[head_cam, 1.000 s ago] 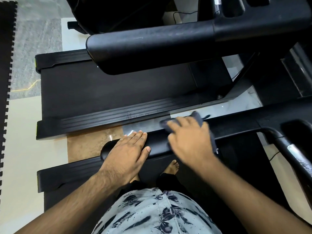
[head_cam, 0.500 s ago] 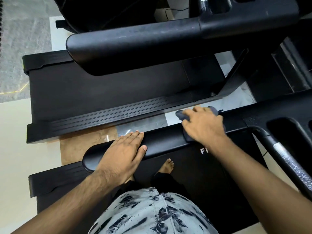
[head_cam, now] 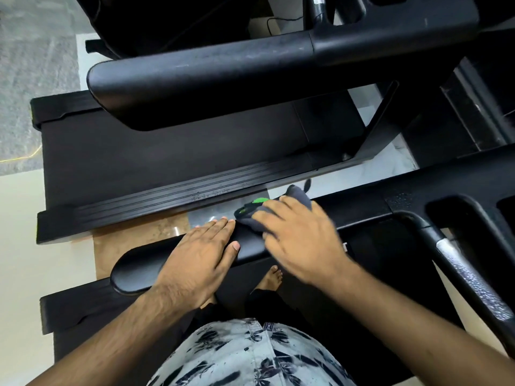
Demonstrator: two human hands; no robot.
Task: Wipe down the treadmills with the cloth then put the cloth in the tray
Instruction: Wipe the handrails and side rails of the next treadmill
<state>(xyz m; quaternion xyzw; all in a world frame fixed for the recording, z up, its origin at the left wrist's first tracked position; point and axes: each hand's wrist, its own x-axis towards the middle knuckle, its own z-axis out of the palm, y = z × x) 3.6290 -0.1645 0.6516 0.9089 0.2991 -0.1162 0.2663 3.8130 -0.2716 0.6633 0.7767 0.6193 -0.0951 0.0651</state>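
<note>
The right hand (head_cam: 301, 240), flat on the cloth (head_cam: 296, 197), has swept back along the handrail (head_cam: 133, 271) to just beside the flat left hand (head_cam: 200, 252); wiping is mid-pass.

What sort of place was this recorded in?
Likely a gym or home workout room: a black treadmill with a ribbed side rail stands beside a second one with a padded black handrail, on tiled floor.

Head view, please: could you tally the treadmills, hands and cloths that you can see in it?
Treadmills: 2, the near treadmill and the far treadmill
Hands: 2, the left hand and the right hand
Cloths: 1, the grey cloth under the right hand
Total: 5
</note>
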